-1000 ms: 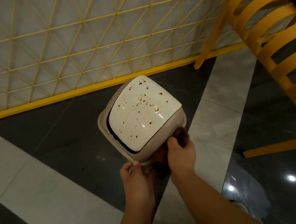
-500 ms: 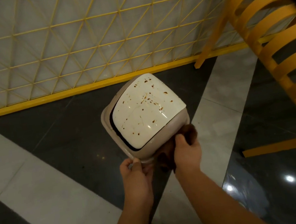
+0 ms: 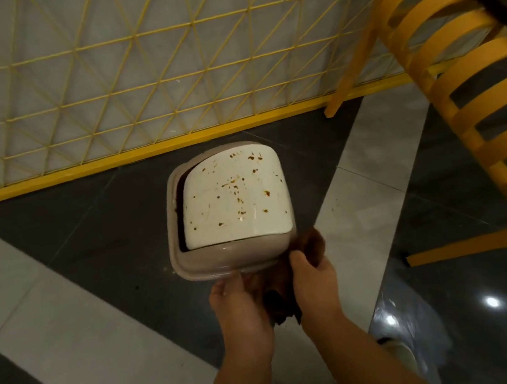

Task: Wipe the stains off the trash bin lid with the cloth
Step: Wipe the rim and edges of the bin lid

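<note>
Left hand (image 3: 237, 302) grips the trash bin lid (image 3: 234, 201) near rim, right hand (image 3: 314, 276) bunches the brown cloth (image 3: 314, 243) at its corner; stains (image 3: 239, 190) sit up-and-left of it, unwiped.

No text, label, brand, number or sign is showing legibly anywhere in this view.
</note>
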`<state>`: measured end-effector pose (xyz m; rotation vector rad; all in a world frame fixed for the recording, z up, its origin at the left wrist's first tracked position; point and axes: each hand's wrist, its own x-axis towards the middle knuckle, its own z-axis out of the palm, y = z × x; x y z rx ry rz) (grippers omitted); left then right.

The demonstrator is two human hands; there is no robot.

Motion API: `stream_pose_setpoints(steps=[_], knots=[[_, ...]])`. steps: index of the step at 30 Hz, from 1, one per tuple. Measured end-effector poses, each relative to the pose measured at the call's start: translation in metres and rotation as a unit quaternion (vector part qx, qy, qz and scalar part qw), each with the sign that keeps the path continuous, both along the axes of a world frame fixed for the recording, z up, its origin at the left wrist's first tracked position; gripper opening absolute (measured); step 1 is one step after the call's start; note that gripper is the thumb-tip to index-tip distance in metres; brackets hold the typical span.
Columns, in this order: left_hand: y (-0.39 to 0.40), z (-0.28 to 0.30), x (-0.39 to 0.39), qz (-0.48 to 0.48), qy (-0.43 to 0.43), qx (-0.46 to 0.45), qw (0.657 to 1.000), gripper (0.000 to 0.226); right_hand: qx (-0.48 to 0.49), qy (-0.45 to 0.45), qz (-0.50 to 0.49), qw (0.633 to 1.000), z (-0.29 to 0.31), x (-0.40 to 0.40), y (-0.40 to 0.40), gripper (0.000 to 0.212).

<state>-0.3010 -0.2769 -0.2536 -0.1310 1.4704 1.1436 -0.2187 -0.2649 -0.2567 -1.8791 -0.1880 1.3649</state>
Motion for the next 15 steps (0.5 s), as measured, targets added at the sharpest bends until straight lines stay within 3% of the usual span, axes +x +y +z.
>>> stream_pose_setpoints(steps=[3,6,10,15], knots=[[0.001,0.007,0.007,-0.011,0.025,-0.01,1.0,0.031,0.003,0.021,0.035,0.999,-0.002,0.001,-0.008,0.03],[0.004,0.014,0.007,0.003,0.019,0.02,1.0,0.032,0.01,-0.003,0.003,1.0,0.007,0.017,0.002,0.038],[0.005,0.016,0.008,-0.001,0.017,0.03,0.999,0.041,0.113,-0.086,0.019,0.99,0.031,0.019,0.002,0.023],[0.005,0.008,0.008,-0.052,0.053,0.01,0.997,0.033,0.27,-0.246,0.169,0.916,0.032,0.0,-0.027,0.039]])
